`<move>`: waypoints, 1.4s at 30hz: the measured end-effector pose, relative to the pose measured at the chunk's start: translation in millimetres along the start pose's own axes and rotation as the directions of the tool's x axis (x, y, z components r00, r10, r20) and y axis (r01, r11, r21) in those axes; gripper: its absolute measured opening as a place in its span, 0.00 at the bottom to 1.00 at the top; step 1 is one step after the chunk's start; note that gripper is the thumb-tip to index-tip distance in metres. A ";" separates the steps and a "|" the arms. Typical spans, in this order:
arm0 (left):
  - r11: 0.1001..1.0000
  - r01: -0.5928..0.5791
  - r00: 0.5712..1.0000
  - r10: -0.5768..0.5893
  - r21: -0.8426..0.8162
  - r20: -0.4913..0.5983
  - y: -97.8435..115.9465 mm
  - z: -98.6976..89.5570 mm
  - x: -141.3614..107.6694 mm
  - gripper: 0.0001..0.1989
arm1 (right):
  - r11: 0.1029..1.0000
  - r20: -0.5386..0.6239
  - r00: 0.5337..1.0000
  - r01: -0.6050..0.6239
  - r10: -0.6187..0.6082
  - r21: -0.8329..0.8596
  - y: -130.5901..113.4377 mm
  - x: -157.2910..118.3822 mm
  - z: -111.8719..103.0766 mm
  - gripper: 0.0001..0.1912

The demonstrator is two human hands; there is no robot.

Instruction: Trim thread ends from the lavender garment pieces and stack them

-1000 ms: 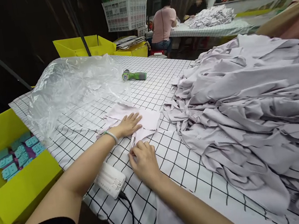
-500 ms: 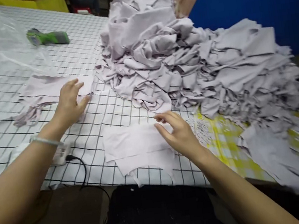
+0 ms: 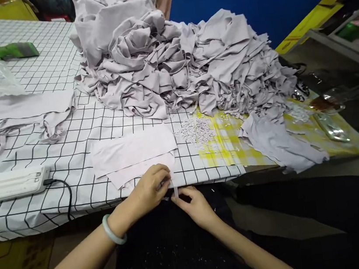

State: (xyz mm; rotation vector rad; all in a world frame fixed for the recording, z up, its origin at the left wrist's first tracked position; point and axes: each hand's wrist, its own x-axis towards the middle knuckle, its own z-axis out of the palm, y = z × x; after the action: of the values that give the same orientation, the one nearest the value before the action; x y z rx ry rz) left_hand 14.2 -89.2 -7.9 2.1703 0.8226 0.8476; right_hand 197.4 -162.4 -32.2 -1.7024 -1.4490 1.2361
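Observation:
A pale lilac cut fabric piece [image 3: 135, 151] lies on the checked tablecloth at the table's front edge, straight side away from me. A narrow fabric strip [image 3: 175, 191] hangs from its near right corner over the edge. My left hand [image 3: 153, 184], with a pale bangle on the wrist, is closed with the fingertips pinching the upper part of this strip. Just below and to the right, my right hand [image 3: 195, 205] pinches the strip's lower end between thumb and fingers. The exact fingertip contact is partly hidden.
A large heap of lilac fabric [image 3: 170, 65] fills the back middle. Another fabric piece [image 3: 26, 106] lies at left, near a white power bank [image 3: 10, 185] with a black cable [image 3: 70, 195]. Small white bits [image 3: 199, 132] are scattered right. A green-grey handheld tool [image 3: 6, 51] lies back left.
My left hand has left the fabric piece at left and come to the front edge. My right hand has moved down from the nearer piece's right end. Both now pinch its strip.

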 end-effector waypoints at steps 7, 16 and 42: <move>0.994 0.029 0.993 -0.016 0.108 -0.121 7.3 21.4 -6.3 0.07 | 0.994 0.045 0.999 0.001 -0.006 0.109 -29.8 -46.1 -58.5 0.17; 0.982 0.182 0.964 -0.189 -0.053 -0.186 11.6 22.7 -0.8 0.05 | 0.926 0.298 0.945 0.011 -0.133 0.377 -77.2 29.7 -94.9 0.10; 0.896 0.327 0.916 -0.378 -0.301 -0.132 8.6 15.0 9.7 0.04 | 0.792 0.413 0.910 -0.280 0.038 0.543 -72.9 73.4 -53.5 0.13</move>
State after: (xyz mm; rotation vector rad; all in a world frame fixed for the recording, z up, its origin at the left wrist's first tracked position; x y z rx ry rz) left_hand 33.8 -92.2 -6.9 1.6499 1.0866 0.9227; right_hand 213.5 -67.0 32.6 -1.2015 -0.9468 1.9614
